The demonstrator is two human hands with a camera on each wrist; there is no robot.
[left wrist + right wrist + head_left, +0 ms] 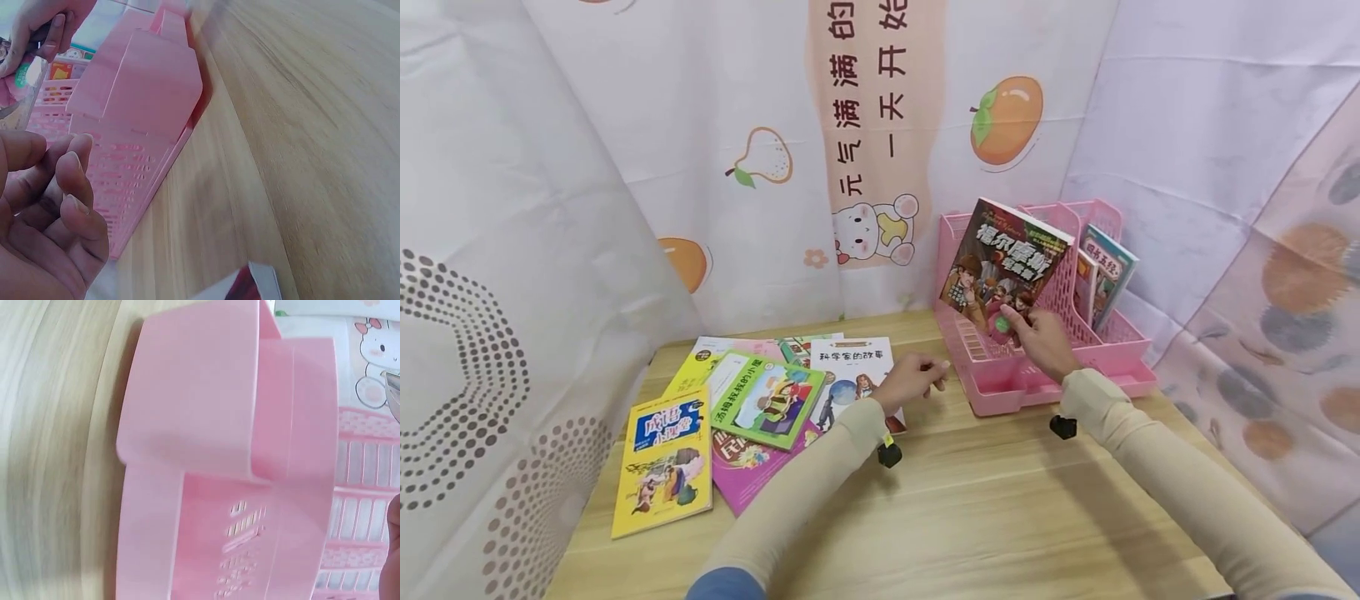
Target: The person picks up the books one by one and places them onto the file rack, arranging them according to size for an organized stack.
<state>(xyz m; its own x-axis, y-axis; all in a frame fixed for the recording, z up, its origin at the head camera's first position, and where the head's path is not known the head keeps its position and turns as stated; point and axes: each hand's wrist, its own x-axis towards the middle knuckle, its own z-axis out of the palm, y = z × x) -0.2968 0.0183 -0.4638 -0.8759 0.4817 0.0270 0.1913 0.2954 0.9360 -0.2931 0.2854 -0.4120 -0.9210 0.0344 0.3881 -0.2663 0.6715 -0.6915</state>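
My right hand (pixel 1043 340) grips the lower edge of a dark-covered book (pixel 992 267). The book is tilted over the left part of a pink file rack (pixel 997 402); whether its bottom touches the rack I cannot tell. In the right wrist view only a sliver of that hand (pixel 391 550) shows at the right edge. Just left of the rack, my left hand (pixel 912 382) hovers with loosely curled fingers and nothing in them. The left wrist view shows this hand (pixel 50 212) beside the rack's perforated side (pixel 125 178). Below it lies a white storybook (pixel 850 354).
Two thin books (pixel 1108 271) stand in the rack's right compartment. On the table's left side, several books overlap, including a green one (pixel 767 400) and a purple one (pixel 741 479). A yellow book (pixel 662 458) lies at the front left. Printed cloth (pixel 700 100) hangs behind the table.
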